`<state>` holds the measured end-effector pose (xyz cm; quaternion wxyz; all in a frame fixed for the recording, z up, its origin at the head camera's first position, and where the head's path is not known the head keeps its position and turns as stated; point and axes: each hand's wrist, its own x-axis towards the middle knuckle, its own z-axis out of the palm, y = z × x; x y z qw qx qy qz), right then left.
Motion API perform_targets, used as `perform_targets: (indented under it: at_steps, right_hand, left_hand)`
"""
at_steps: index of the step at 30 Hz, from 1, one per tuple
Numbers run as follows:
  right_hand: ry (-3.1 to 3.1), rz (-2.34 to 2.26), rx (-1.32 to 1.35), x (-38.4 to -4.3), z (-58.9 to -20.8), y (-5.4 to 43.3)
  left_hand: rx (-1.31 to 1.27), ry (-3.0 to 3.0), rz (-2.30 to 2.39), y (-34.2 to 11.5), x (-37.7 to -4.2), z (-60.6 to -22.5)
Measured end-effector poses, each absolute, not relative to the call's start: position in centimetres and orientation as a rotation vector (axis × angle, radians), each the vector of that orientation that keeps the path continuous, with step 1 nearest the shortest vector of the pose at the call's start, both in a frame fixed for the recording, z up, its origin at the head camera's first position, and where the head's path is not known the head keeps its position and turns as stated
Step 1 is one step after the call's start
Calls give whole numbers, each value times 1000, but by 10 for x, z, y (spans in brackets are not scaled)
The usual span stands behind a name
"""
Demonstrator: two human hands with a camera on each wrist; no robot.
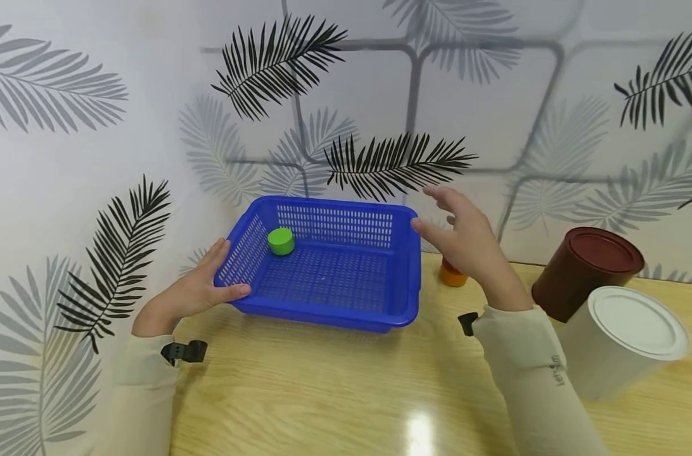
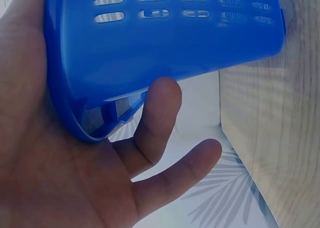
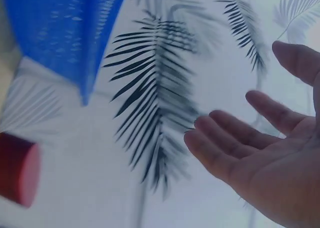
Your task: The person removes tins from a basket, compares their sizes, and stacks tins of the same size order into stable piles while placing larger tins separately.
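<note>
A blue plastic basket (image 1: pixel 334 318) with slotted walls is at the middle of the wooden table in the head view. A small green round block (image 1: pixel 281 241) lies inside at its back left. My left hand (image 1: pixel 200 285) grips the basket's left end, thumb over the rim. In the left wrist view the palm is against the rim, with fingers (image 2: pixel 160 112) bent beneath it. My right hand (image 1: pixel 462 234) is raised by the basket's back right corner, fingers spread and holding nothing. The right wrist view shows these fingers (image 3: pixel 225 143) apart from the basket (image 3: pixel 55 37).
A small orange round piece (image 1: pixel 453 276) stands right of the basket, partly hidden by my right hand. Farther right are a dark brown can (image 1: pixel 580 272) and a white can (image 1: pixel 614 342), close to my right forearm. A leaf-patterned wall covering (image 1: pixel 369 95) rises behind the table.
</note>
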<state>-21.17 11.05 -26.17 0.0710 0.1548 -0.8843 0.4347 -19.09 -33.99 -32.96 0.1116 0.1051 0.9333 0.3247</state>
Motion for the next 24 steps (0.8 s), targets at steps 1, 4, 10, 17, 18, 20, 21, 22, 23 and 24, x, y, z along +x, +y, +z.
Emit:
perform_targets:
  at_steps: [1,4,10,17,18,20,21,22,23,24]
  right_hand:
    - [-2658,1311,507,-212,-257,104]
    - [-2686,1301,600,-215,-242,84]
    - [-2788,1129,853,-223,-218,49]
    - [-2830,1056,943,-240,-190,23]
    - [-2828,1076,945,-244,-190,20]
    - [-2820,1142,950,-250,-190,12]
    - [-2811,1181,950,-253,-191,8]
    - [-2800,1220,948,-257,-192,4]
    - [-2787,1254,943,-260,-193,0]
    - [-2767,1305,934,-264,-194,-4]
  left_hand:
    - [311,2744,953,-340,-191,-330]
    - [317,2750,952,-339,-191,-331]
    - [326,2753,923,-340,-190,-328]
    - [325,2760,918,-340,-191,-326]
    - [323,2756,919,-340,-191,-326]
    - [321,2752,917,-341,-189,-328]
    - [323,2752,916,-341,-189,-328]
    - [321,2752,918,-341,-189,-329]
    - [320,2753,923,-341,-189,-329]
    - [320,2754,927,-340,-189,-329]
